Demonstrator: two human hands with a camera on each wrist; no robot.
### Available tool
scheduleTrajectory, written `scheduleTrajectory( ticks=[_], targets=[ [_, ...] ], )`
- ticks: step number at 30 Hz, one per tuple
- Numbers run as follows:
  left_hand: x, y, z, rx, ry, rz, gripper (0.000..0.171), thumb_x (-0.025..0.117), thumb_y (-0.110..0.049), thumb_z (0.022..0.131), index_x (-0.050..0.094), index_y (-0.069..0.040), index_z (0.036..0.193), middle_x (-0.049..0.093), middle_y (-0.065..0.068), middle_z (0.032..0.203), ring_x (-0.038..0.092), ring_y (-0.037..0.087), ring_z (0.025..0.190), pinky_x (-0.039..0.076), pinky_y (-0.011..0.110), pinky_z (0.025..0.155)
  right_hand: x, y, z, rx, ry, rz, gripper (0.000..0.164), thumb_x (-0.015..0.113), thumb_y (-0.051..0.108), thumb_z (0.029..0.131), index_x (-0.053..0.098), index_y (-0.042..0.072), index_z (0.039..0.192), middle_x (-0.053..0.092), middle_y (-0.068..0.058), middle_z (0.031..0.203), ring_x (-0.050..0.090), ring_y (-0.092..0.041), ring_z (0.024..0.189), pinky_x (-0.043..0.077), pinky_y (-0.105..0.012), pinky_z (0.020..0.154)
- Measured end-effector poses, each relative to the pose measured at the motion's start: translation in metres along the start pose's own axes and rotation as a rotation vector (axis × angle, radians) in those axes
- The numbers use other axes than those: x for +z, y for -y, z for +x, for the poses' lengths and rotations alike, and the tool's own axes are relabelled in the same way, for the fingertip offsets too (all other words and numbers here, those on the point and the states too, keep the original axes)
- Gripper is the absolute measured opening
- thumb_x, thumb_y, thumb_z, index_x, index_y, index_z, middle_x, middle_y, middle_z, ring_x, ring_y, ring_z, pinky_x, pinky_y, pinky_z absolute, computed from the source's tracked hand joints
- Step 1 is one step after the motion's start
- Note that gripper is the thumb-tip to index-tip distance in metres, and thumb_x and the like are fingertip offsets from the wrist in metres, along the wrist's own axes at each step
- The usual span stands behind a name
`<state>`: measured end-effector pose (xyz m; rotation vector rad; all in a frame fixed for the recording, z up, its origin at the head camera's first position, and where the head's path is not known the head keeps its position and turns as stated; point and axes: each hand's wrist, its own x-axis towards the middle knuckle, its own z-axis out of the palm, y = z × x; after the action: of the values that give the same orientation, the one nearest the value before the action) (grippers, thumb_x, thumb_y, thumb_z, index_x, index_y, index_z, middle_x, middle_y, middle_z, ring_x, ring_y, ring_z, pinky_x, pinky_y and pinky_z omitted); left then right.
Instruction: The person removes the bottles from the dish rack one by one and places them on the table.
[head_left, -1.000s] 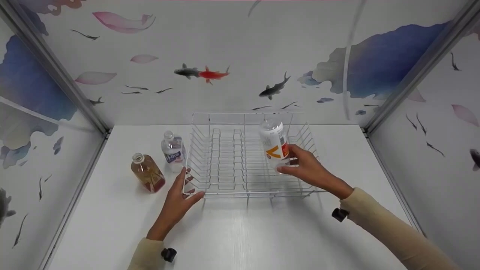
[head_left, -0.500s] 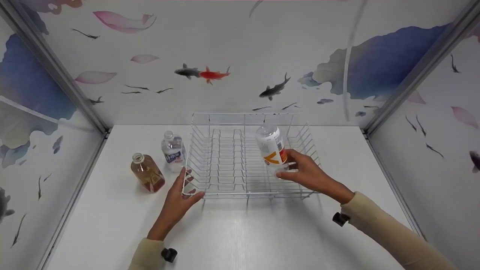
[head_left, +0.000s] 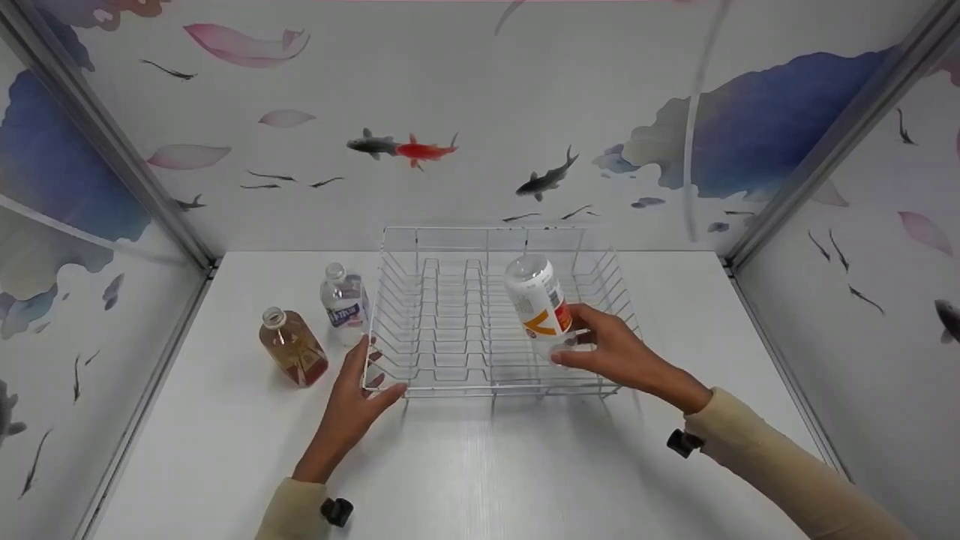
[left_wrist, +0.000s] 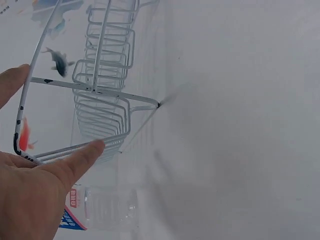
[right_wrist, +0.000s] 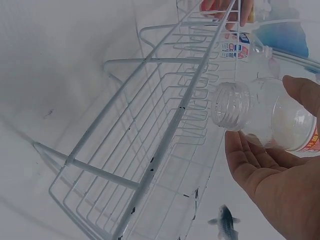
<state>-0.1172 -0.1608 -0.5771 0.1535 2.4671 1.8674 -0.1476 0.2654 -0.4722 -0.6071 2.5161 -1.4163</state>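
A white wire dish rack (head_left: 442,390) stands on the white table. My left hand (head_left: 352,397) holds its front left corner, the thumb along the front rim and the fingers at the left side. Above the rack's right half, my right hand (head_left: 619,356) grips a clear plastic bottle (head_left: 531,289) with a white, orange and red label. The bottle is tilted and upside down, its base up and its neck near my thumb. In the right wrist view the bottle's threaded mouth (right_wrist: 232,106) is uncapped. Whether it touches the rack's wires I cannot tell.
Left of the rack stand an uncapped brown-tinted bottle (head_left: 294,349) and a clear bottle (head_left: 345,307) with a purple and white label, the latter close to the rack's side. Patterned walls (head_left: 465,97) in metal frames enclose the table at the back and both sides.
My right hand has brought the inverted bottle down, nearer to me and slightly left over the rack. My left hand has stayed on the rack's corner.
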Motion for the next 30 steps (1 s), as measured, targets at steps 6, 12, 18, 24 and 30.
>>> scheduleTrajectory(
  ticks=[6, 12, 18, 24, 30],
  targets=[
    [-0.001, -0.004, 0.000, 0.028, -0.022, 0.030, 0.107, 0.089, -0.015, 0.095, 0.019, -0.009, 0.176, 0.022, 0.015, 0.178, 0.030, 0.039, 0.164, 0.039, 0.048, 0.128, 0.001, 0.004, -0.002, -0.001, 0.006, -0.003, 0.070, 0.090, 0.025, 0.095, 0.057, 0.008, 0.154, 0.068, -0.007, 0.145, 0.069, -0.031, 0.127, 0.058, -0.058, 0.109],
    [0.000, -0.009, -0.003, 0.065, -0.023, 0.092, 0.106, 0.089, -0.020, 0.095, 0.022, -0.012, 0.176, 0.023, 0.013, 0.178, 0.030, 0.039, 0.163, 0.030, 0.056, 0.133, 0.002, 0.007, -0.005, -0.002, 0.023, 0.001, 0.071, 0.090, 0.026, 0.095, 0.057, 0.009, 0.156, 0.067, -0.008, 0.146, 0.069, -0.035, 0.127, 0.058, -0.060, 0.109],
    [0.001, -0.018, -0.004, 0.125, -0.028, 0.148, 0.107, 0.089, -0.022, 0.096, 0.020, -0.008, 0.176, 0.024, 0.015, 0.178, 0.031, 0.037, 0.162, 0.021, 0.059, 0.135, 0.002, 0.007, -0.009, -0.002, 0.037, 0.004, 0.070, 0.090, 0.024, 0.095, 0.057, 0.009, 0.155, 0.067, -0.009, 0.146, 0.069, -0.041, 0.125, 0.059, -0.058, 0.107],
    [-0.001, -0.028, -0.004, 0.173, -0.024, 0.199, 0.106, 0.090, -0.018, 0.095, 0.021, -0.002, 0.175, 0.023, 0.021, 0.179, 0.028, 0.041, 0.164, 0.021, 0.061, 0.135, 0.003, 0.008, -0.012, 0.001, 0.057, 0.006, 0.070, 0.090, 0.024, 0.095, 0.057, 0.010, 0.155, 0.068, -0.008, 0.145, 0.070, -0.039, 0.123, 0.060, -0.056, 0.106],
    [-0.003, -0.038, -0.002, 0.252, -0.021, 0.235, 0.105, 0.091, -0.014, 0.093, 0.024, 0.003, 0.172, 0.028, 0.024, 0.177, 0.028, 0.042, 0.164, 0.025, 0.060, 0.134, 0.004, 0.006, -0.014, -0.015, 0.067, -0.005, 0.071, 0.090, 0.023, 0.095, 0.057, 0.011, 0.156, 0.068, -0.006, 0.144, 0.070, -0.039, 0.123, 0.060, -0.059, 0.105]
  ],
)
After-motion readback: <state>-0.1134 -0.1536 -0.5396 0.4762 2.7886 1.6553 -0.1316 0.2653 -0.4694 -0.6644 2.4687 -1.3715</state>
